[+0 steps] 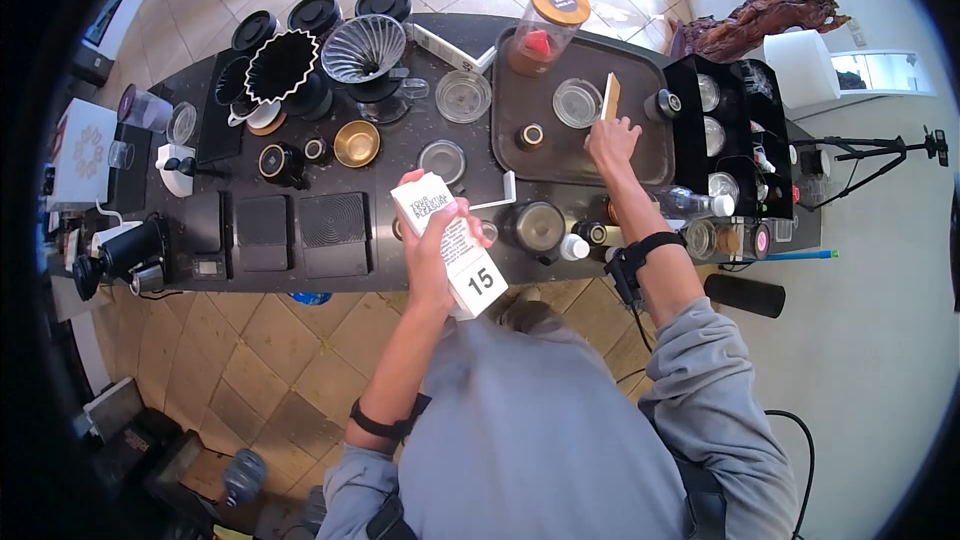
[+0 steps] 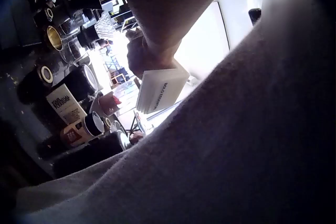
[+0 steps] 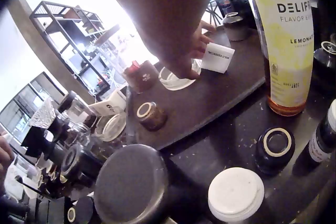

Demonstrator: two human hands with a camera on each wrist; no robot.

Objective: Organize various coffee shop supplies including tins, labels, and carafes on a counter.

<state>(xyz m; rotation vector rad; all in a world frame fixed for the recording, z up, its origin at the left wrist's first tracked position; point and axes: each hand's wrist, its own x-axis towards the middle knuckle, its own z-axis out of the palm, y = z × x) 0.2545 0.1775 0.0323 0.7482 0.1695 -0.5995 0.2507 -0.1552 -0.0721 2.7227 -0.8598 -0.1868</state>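
In the head view my left hand [image 1: 435, 240] grips a white box [image 1: 480, 275] marked 15, upheld in front of the body above the counter's near edge. The same arm's view shows a box face [image 2: 163, 90] with small print. Over the brown tray [image 1: 560, 165], my right hand [image 1: 612, 143] reaches down to a second, narrow white box [image 1: 610, 95] and holds it at its near end. Small print also shows on that box [image 3: 218, 58] in the right wrist view. A round glass dish [image 1: 577, 102] sits just left of it; part of the right hand's grip is hidden.
On the tray stand a wooden-lidded jar [image 1: 550, 30] and small dark bottles [image 1: 530, 136]. Right of it is a black organizer [image 1: 690, 105] with glass jars. Glass drippers [image 1: 363, 48] and a gold cup [image 1: 357, 143] stand left. A tall yellow-labelled bottle [image 3: 283, 40] is near my right wrist.
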